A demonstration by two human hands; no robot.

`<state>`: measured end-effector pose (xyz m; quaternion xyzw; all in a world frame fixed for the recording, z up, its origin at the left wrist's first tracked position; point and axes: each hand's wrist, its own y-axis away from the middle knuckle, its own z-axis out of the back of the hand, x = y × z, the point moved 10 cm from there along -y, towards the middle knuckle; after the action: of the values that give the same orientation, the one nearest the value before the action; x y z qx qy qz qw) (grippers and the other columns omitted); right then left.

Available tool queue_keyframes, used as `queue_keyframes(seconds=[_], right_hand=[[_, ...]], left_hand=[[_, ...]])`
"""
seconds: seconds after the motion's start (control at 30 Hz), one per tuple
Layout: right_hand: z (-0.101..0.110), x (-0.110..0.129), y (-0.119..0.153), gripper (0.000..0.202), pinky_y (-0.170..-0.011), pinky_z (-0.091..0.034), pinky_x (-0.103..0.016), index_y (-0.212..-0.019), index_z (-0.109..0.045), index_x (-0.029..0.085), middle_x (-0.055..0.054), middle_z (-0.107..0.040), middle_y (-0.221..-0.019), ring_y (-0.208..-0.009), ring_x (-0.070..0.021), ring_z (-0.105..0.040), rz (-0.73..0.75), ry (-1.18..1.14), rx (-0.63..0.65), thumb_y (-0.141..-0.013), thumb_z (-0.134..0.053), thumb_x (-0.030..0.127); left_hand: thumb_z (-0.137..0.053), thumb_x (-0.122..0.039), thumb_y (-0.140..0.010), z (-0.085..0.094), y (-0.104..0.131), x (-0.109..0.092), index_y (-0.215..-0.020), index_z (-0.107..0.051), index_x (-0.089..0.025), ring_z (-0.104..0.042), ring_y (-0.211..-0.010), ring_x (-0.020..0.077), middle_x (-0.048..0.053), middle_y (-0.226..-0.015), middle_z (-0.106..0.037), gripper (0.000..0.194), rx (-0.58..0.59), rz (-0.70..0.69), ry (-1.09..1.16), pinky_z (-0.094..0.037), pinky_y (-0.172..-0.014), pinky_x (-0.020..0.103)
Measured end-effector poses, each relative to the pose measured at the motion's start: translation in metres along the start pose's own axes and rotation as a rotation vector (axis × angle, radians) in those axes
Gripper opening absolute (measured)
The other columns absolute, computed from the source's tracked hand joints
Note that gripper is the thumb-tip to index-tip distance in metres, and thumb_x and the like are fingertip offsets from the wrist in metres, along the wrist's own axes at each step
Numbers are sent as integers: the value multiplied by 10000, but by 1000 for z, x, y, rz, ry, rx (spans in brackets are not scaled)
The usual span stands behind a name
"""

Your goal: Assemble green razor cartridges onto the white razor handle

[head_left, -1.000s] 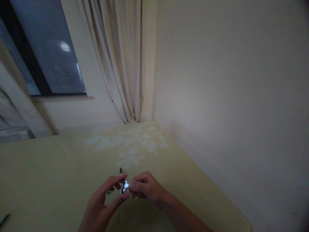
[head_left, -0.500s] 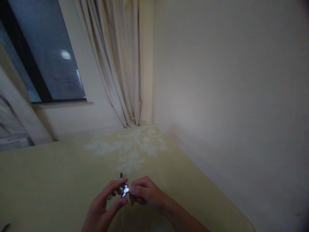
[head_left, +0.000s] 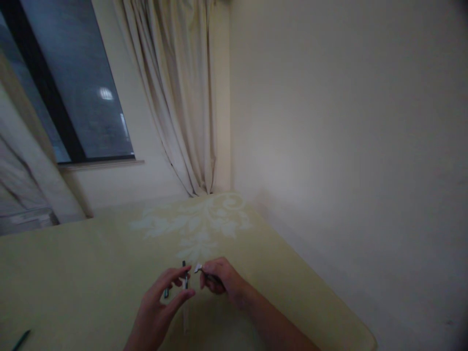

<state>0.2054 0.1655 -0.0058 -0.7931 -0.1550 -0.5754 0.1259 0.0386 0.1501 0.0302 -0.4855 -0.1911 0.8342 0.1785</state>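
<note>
My left hand (head_left: 161, 302) holds a small dark, narrow piece (head_left: 186, 280) upright between thumb and fingertips. Just to its right, my right hand (head_left: 219, 280) pinches a small shiny metal clip (head_left: 198, 268), which is apart from the dark piece. Below and behind the left fingers lies a thin pale stick with a dark tip (head_left: 184, 263), partly hidden. Another small dark object (head_left: 166, 293) shows under the left palm; I cannot tell whether it is held.
The yellow-green tabletop (head_left: 91, 278) has a pale leaf pattern. A dark green pen-like object (head_left: 22, 340) lies at the near left. Beyond stand a curtain (head_left: 183, 97), a window (head_left: 80, 73) and a bare wall (head_left: 329, 146) on the right.
The metal clip has come away from the left fingers with my right hand and is tilted now. The view has shifted slightly, showing more of the green object.
</note>
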Motion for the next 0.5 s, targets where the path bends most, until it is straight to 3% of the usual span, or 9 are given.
queue_keyframes(seconds=[0.13, 0.23, 0.4, 0.5], right_hand=[[27, 12, -4, 506, -423, -105, -247, -661, -666, 141, 79, -423, -458, -389, -49, -280, 56, -133, -132, -792, -681, 629], [44, 22, -5, 508, -415, -104, -251, -676, -655, 158, 94, -384, -454, -381, -53, -233, 96, -240, -176, -780, -675, 655], [65, 36, -3, 503, -411, -137, -241, -683, -663, 159, 94, -372, -448, -381, -54, -222, 169, -337, -226, -773, -713, 651], [72, 40, -1, 488, -411, -151, -238, -685, -668, 162, 92, -366, -441, -381, -56, -220, 198, -379, -245, -792, -713, 635]], left_hand=[[-786, -606, -820, -34, -14, -12, -1100, -833, -277, -732, -905, 280, 83, -974, -795, 435, 141, -39, -132, -577, -888, 413], [-791, -433, -839, -82, -22, -14, -1091, -821, -265, -724, -960, 287, 75, -1003, -798, 304, 371, -11, -350, -525, -903, 401], [-806, -318, -798, -139, -35, -21, -921, -814, -235, -715, -988, 297, 64, -968, -795, 150, 463, 13, -402, -456, -874, 367], [-764, -297, -824, -162, -41, -19, -910, -791, -191, -708, -955, 283, 88, -968, -776, 139, 485, 36, -407, -441, -815, 333]])
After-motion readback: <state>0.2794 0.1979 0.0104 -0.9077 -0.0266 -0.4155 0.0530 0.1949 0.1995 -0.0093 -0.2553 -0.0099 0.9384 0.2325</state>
